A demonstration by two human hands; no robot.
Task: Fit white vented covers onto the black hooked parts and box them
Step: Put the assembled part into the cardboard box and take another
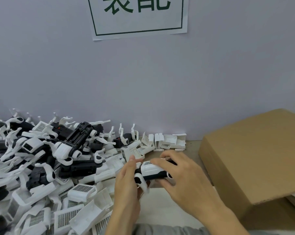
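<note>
We have one assembly in hand: black hooked part (156, 175) with a white vented cover (151, 167) sitting on top of it, held just left of the cardboard box (255, 153), above the bare tabletop (162, 204). Vent grid faces up at the cover's far-left end.

Right hand (182, 177): fingers curled over the cover from above, thumb under the black body, so it grips the assembly from the box side. Left hand (128, 182): fingers fairly straight, edge-on to us, wrapped around the part's white hooked end; fingertips up near the cover's left end. We can't tell how tight that grip is, palm side is hidden.

Counts: two hands, one box (flaps shut, tilted, no opening in view), one paper sign (138, 16) on the wall (143, 82) high above the box's left side. Loose stock is too tangled for an exact count:
- pile of hooked parts (46, 150), far left of the box, against the wall, dozens, black bodies with white hooks mixed
- loose covers (79, 209), left of the box, nearer us than the pile, a dozen-plus, several grid-up
- row of covers (167, 141) along the wall, just left of the box's far corner, roughly six to eight, on edge, touching each other

Grey sleeve (168, 230) at the bottom edge, below the box's near-left corner.
</note>
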